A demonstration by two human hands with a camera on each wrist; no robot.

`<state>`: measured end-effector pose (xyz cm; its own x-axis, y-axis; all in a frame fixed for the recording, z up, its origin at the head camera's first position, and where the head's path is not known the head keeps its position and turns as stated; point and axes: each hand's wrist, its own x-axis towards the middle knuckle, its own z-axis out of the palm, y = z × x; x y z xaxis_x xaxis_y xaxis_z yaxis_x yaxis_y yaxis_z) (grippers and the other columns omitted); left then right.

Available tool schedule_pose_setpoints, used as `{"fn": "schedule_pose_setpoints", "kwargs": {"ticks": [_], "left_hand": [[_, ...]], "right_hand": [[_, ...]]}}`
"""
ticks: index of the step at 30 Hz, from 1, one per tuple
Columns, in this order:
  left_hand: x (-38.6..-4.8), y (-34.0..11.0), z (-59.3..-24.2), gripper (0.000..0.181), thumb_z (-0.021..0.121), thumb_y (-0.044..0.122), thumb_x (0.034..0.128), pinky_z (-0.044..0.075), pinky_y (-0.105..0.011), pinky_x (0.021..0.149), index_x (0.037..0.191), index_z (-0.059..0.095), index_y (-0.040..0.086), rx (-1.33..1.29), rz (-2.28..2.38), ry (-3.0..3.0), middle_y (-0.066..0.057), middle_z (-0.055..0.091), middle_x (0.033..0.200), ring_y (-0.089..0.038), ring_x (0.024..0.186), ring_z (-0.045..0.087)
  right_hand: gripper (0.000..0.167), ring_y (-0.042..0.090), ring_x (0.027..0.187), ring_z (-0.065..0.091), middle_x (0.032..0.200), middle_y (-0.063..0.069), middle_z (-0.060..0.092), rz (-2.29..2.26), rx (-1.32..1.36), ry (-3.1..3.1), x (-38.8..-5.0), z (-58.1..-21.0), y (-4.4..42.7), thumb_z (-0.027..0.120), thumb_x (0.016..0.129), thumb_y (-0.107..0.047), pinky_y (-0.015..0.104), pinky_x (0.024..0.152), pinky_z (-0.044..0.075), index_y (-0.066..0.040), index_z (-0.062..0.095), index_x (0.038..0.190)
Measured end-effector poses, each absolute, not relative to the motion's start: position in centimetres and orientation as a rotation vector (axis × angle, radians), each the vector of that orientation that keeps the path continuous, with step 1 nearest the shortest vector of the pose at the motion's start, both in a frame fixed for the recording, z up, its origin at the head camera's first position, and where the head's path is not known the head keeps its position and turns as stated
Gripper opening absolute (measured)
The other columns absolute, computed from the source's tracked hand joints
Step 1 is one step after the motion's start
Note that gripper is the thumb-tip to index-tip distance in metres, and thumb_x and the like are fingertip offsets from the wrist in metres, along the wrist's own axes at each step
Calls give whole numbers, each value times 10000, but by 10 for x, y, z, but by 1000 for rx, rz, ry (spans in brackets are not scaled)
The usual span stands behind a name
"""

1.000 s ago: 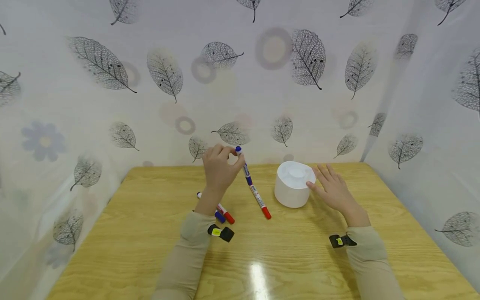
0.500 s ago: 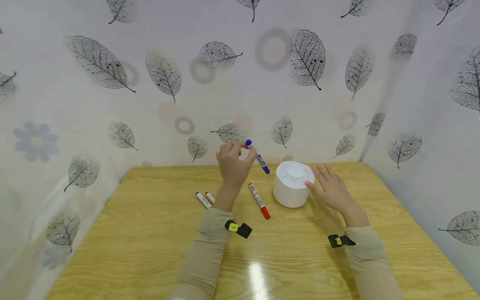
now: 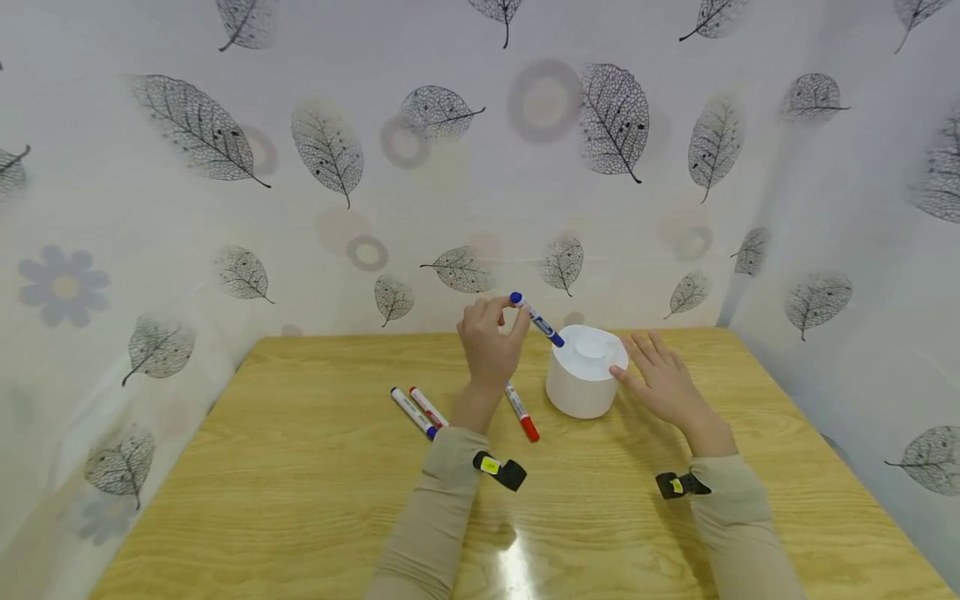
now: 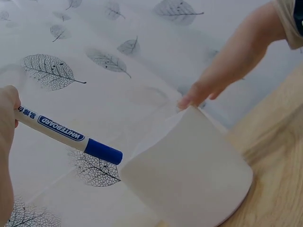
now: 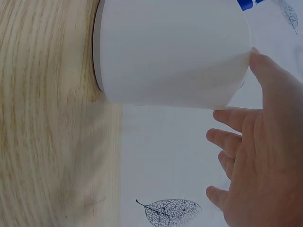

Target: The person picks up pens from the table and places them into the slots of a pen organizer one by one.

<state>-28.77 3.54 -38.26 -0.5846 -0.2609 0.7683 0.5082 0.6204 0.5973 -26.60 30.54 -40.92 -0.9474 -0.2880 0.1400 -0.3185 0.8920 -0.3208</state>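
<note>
My left hand [image 3: 491,346] pinches a blue-capped whiteboard marker [image 3: 542,323] near its upper end, between thumb and fingers. The marker slants down to the right, its blue cap at the left rim of a white round holder [image 3: 583,393]. In the left wrist view the blue cap is just beside the holder's upper edge. My right hand [image 3: 667,385] is at the holder's right side, fingers spread and fairly straight. Its thumb touches the rim and a fingertip meets the outer wall in the right wrist view. The holder stands upright on the table; its inside is mostly hidden.
A red-capped marker [image 3: 522,414] lies left of the holder, partly behind my left wrist. Farther left, a blue-capped marker [image 3: 411,411] and another red marker [image 3: 427,406] lie side by side on the wooden table [image 3: 300,500]. A leaf-patterned curtain [image 3: 480,183] hangs behind.
My left hand has carried the blue marker rightward from above the lying red marker to the holder's rim. My right hand has stayed at the holder.
</note>
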Motion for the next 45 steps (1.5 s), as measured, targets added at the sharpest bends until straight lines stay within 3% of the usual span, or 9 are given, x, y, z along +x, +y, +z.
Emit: {"fn": "schedule_pose_setpoints", "kwargs": {"ticks": [18,37,45], "left_hand": [[-273,45,-386,238,733,323,844,309,-276,701,957,732,114,-396,-920,-2087,-24,551,735,-187,734,464],[-271,41,-394,223,704,344,865,374,-300,732,1001,719,169,-384,-888,-2233,-17,592,770,-185,774,515],[-280,34,-409,229,712,355,851,413,-334,756,949,708,149,-277,-857,-2304,-28,590,745,-176,731,519]], "right_hand": [[749,461,1489,28,1590,262,180,522,472,-2966,-266,-409,308,392,996,-530,680,1136,28,-51,212,1542],[729,450,1493,31,1580,266,208,532,483,-2946,-266,-414,305,407,998,-506,672,1139,46,-32,246,1529],[735,454,1491,37,1579,269,207,530,483,-2942,-267,-413,305,404,996,-517,673,1138,45,-38,248,1530]]}}
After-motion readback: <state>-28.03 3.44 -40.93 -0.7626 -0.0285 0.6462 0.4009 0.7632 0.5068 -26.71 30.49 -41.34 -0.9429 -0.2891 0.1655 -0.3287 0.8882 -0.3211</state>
